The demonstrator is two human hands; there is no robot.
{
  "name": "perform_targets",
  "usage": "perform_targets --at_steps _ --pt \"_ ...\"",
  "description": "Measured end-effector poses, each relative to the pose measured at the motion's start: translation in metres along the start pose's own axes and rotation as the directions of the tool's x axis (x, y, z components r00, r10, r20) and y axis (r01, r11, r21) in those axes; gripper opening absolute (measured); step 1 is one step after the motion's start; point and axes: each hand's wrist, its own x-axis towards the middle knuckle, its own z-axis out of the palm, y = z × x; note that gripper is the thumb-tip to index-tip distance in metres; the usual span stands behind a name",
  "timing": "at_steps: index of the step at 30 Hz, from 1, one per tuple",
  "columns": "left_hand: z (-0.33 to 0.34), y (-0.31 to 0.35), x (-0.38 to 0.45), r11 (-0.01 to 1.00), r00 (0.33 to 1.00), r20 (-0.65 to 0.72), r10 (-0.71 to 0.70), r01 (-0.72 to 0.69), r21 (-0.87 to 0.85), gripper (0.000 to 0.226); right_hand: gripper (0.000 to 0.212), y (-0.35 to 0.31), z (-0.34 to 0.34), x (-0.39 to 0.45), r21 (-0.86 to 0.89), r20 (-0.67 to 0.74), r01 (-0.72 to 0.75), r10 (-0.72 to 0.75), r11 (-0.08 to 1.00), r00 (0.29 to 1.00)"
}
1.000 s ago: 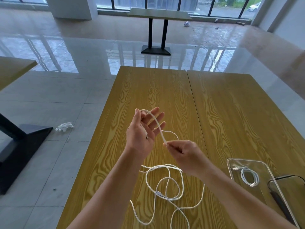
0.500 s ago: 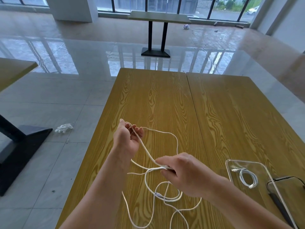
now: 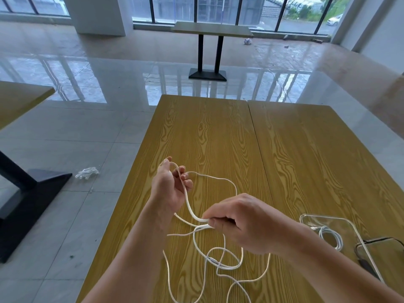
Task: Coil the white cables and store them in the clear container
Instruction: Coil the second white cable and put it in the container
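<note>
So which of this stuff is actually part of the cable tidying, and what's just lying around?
Part of the job:
loose white cable
coiled white cable
clear container
left hand
right hand

Lying about:
black cable
crumpled white litter on the floor

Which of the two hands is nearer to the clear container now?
The right hand: it is just left of the clear container, pinching the white cable. The left hand is farther left, holding the cable's loop.

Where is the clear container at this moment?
In the head view the clear container lies on the wooden table at the lower right, just right of the right hand, with one coiled white cable inside.
</note>
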Motion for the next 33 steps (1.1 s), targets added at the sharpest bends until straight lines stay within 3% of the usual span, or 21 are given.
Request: perform_targets --at_steps 5,9,13,17,23,26,28,33 --pt "0.0 -0.003 -0.008 0.99 0.996 0.091 -0.012 -0.001 0.141 0.031 0.023 0.002 -0.004 0.003 0.051 -0.017 -0.015 0.016 0.999 1.0" --pt "0.005 -0.007 -0.016 0.946 0.977 0.208 -0.035 -0.034 0.322 0.042 0.017 0.003 -0.01 0.012 0.081 -0.127 -0.033 0.043 0.996 0.991" --pt "0.007 -0.012 -0.023 0.864 0.907 0.407 -0.109 -0.116 0.489 0.057 0.004 0.004 -0.019 0.02 0.168 -0.208 -0.089 0.123 0.982 0.97" --pt "0.008 -0.016 -0.032 0.813 0.833 0.522 -0.181 -0.173 0.557 0.063 0.006 0.006 -0.025 0.027 0.199 -0.271 -0.121 0.173 0.973 0.947" --pt "0.009 -0.015 -0.039 0.786 0.801 0.55 -0.235 -0.176 0.593 0.067 0.008 0.018 -0.023 0.034 0.169 -0.391 -0.179 0.233 0.969 0.89" --pt "0.009 -0.015 -0.043 0.731 0.788 0.556 -0.266 -0.211 0.649 0.049 0.011 0.024 -0.023 0.036 0.115 -0.438 -0.186 0.218 0.976 0.872" --pt "0.009 -0.014 -0.047 0.713 0.79 0.552 -0.268 -0.223 0.665 0.039 0.011 0.028 -0.023 0.036 0.111 -0.444 -0.19 0.22 0.975 0.869" --pt "0.004 -0.009 -0.05 0.719 0.819 0.527 -0.227 -0.224 0.658 0.039 0.008 0.037 -0.025 0.032 0.18 -0.365 -0.199 0.253 0.963 0.896"
